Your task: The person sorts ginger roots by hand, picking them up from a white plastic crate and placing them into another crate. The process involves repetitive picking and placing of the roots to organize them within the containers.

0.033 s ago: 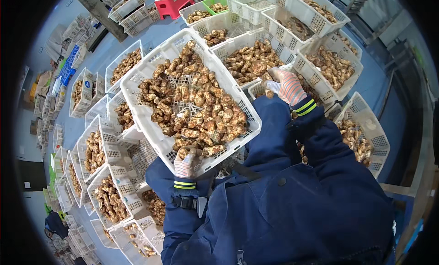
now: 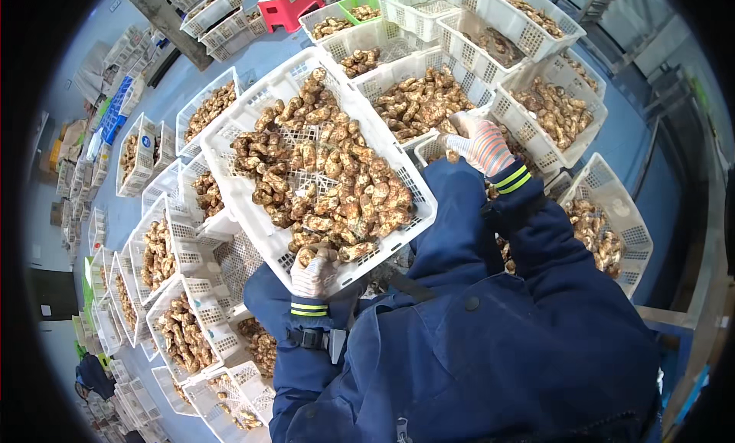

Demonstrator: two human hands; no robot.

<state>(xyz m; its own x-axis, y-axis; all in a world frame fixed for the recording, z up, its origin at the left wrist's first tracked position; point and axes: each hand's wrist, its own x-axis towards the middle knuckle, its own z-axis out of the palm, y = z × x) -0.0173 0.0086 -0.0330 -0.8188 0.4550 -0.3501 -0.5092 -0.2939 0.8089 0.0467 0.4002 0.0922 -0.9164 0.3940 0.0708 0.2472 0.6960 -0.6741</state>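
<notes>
A white perforated crate [image 2: 394, 161] of brown-and-cream mushrooms [image 2: 352, 156] lies tilted in front of my lap. At its near rim is my left hand [image 2: 310, 276], in a striped knit glove, its fingers closed round a mushroom [image 2: 306, 255]. Off to the right, my right hand [image 2: 484, 144], gloved alike, is closed with a small mushroom [image 2: 452, 155] showing below its fingers. That hand hovers beside a second crate [image 2: 490, 95] heaped with mushrooms. The glove hides part of what it grips.
More mushroom crates crowd both sides, among them one at the right [image 2: 635, 248] and one at the left [image 2: 213, 332]. A red stool with a white top [image 2: 285, 13] stands at the back near a pillar [image 2: 164, 22]. Blue floor [image 2: 161, 64] shows between the crates.
</notes>
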